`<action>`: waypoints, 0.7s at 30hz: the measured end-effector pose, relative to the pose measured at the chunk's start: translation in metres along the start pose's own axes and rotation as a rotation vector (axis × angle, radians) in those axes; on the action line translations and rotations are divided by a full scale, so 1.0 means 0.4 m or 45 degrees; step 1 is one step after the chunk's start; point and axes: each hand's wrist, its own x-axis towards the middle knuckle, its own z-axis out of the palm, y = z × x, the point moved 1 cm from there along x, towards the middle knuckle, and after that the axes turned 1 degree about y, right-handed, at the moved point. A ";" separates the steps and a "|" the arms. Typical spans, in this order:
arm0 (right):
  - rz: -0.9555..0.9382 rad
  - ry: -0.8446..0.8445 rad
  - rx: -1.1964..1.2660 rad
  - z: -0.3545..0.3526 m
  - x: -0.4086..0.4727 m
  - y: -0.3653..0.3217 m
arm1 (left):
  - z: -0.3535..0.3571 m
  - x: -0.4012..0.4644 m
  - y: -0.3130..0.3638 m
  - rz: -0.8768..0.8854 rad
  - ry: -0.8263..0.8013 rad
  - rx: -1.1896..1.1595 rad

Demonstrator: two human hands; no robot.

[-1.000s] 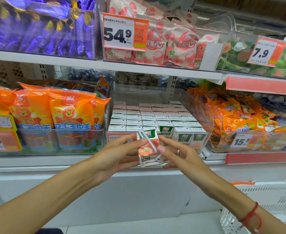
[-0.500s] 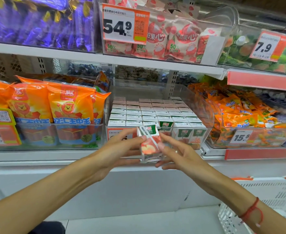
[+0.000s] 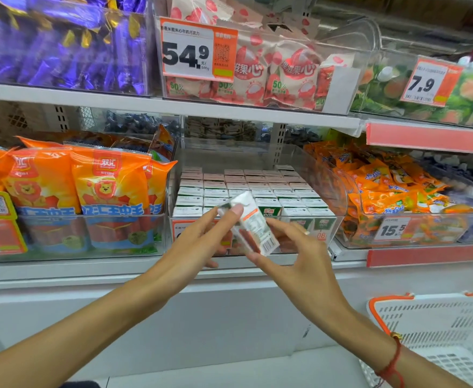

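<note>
Though tilted, carton (image 3: pixel 253 226) (left grip (image 3: pixel 201 242) atop)

The top middle tag (image 3: pixel 197 53) says 54.9, the top right tag (image 3: pixel 428 82) 7.9, the lower right tag (image 3: pixel 394 229) 15.5, pink bags (image 3: pixel 281 79) 50%.

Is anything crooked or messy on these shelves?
Only the small juice carton: it is tilted, pinched between the left hand and right hand in front of the bin, while the other cartons stand in neat rows. Nothing looks spilled.
</note>
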 end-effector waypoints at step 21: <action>0.312 -0.218 0.557 -0.011 0.035 -0.018 | -0.026 -0.015 -0.004 -0.253 -0.035 -0.685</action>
